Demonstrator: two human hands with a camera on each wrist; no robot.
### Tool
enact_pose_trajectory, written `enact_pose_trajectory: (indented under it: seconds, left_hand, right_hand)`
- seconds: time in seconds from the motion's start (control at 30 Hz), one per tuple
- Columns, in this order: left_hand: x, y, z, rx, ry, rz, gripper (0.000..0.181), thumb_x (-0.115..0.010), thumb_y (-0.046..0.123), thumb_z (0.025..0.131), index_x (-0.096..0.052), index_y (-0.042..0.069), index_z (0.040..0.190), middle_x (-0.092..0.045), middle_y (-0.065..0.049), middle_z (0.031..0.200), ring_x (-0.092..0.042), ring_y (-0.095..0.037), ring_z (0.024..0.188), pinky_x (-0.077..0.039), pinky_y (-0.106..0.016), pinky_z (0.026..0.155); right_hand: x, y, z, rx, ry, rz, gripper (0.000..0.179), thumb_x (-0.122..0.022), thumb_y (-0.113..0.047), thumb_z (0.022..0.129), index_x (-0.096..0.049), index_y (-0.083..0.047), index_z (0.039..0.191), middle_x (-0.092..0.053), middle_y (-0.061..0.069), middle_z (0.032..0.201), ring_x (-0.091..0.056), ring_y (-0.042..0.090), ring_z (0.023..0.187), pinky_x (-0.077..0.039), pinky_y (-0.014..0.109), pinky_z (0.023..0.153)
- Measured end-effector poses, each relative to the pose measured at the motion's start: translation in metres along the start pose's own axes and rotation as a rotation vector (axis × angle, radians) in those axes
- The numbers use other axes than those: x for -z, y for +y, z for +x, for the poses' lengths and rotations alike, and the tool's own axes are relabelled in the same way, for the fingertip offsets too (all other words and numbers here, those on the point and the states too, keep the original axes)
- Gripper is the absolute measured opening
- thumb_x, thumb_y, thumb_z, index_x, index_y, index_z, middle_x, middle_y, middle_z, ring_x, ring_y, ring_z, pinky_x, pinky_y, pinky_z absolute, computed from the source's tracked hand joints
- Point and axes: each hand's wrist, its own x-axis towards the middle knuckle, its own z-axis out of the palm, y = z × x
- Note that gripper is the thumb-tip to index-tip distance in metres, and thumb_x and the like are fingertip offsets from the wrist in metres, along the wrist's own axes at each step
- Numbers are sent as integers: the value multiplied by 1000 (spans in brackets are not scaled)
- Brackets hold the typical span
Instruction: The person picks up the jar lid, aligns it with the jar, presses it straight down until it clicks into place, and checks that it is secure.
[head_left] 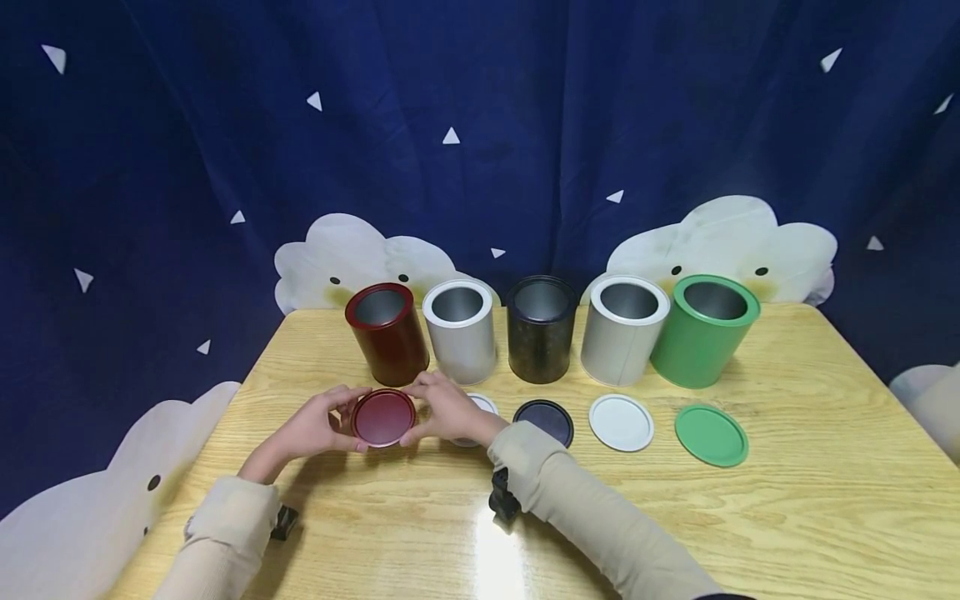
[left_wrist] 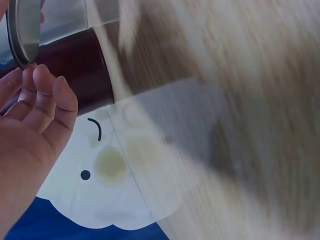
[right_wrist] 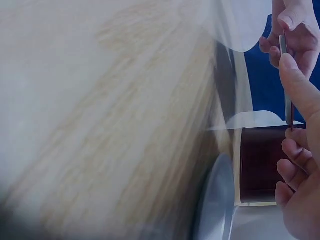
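Observation:
A round dark red lid (head_left: 383, 417) is held by its rim between my two hands, raised off the table with its red face up. My left hand (head_left: 318, 427) grips the left edge, thumb toward me. On the opposite edge, my right hand (head_left: 450, 408) pinches it between thumb and fingers. The left wrist view shows the lid's metallic underside (left_wrist: 27, 30) above the fingertips. In the right wrist view the lid (right_wrist: 287, 85) appears edge-on, with both hands on it. Just behind it stands an open dark red can (head_left: 393, 346), upright.
Behind the hands, more open cans stand in a row: white (head_left: 463, 346), black (head_left: 540, 346), another white (head_left: 618, 346) and green (head_left: 701, 346). Lids lie before them: white (head_left: 485, 403), partly under my right hand, black (head_left: 543, 421), white (head_left: 621, 423), green (head_left: 711, 436).

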Motion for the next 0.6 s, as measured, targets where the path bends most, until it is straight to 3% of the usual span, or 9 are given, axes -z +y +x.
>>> enact_pose_trajectory:
  seconds: [0.23,0.4,0.6]
  left_hand:
    - [1,7,2,-15,52,4,77,-86,14,58,-51,-6,123,-54,-5,90,-48,-16,79,-46,-32,57]
    - [2,10,4,-58,94,12,77,-86,9,57,-51,-6,124,-54,-8,90,-49,-19,78,-46,-33,56]
    - [7,16,7,-76,102,39,77,-86,13,57,-51,-4,124,-51,-4,87,-49,-14,77,-46,-32,59]
  right_hand:
    - [5,2,0,17,42,60,72,-80,-42,63,-58,-5,121,-55,3,104,-45,17,100,-36,28,87]
    - [9,2,0,5,56,167,71,-81,-36,65,-56,-3,123,-54,3,104,-47,17,102,-37,27,87]
    - [16,1,1,25,74,219,68,-82,-31,65,-56,-4,121,-54,3,101,-49,19,99,-38,26,82]
